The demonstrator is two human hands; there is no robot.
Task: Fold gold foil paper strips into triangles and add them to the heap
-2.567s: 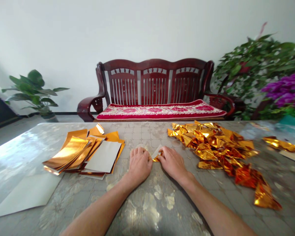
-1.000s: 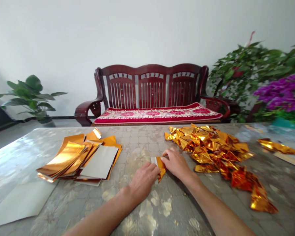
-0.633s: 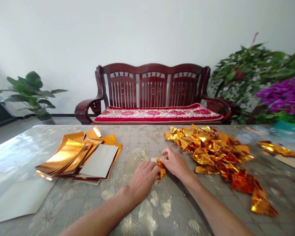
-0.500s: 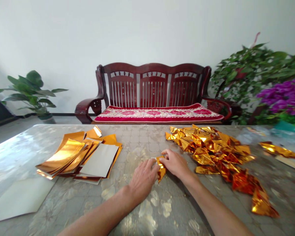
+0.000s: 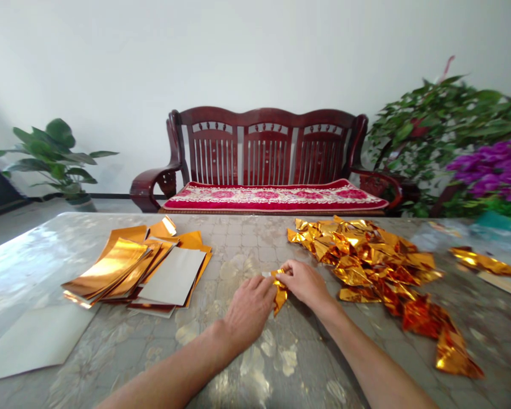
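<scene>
Pinching with bent fingers of left hand [image 5: 251, 305] and right hand [image 5: 305, 282] a small folded gold foil paper [image 5: 280, 300], just below the centre of the frame, and partly hiding it by these fingers. At left on the table [image 5: 153, 355], lying near a loose pale sheet [image 5: 38, 342], see a fanned stack of gold foil sheets [image 5: 116, 266]. At right, see a heap of folded gold foil pieces [image 5: 361, 250] and, beyond, purple flowers [image 5: 496, 167], blocking part of leafy greenery [image 5: 430, 122].
</scene>
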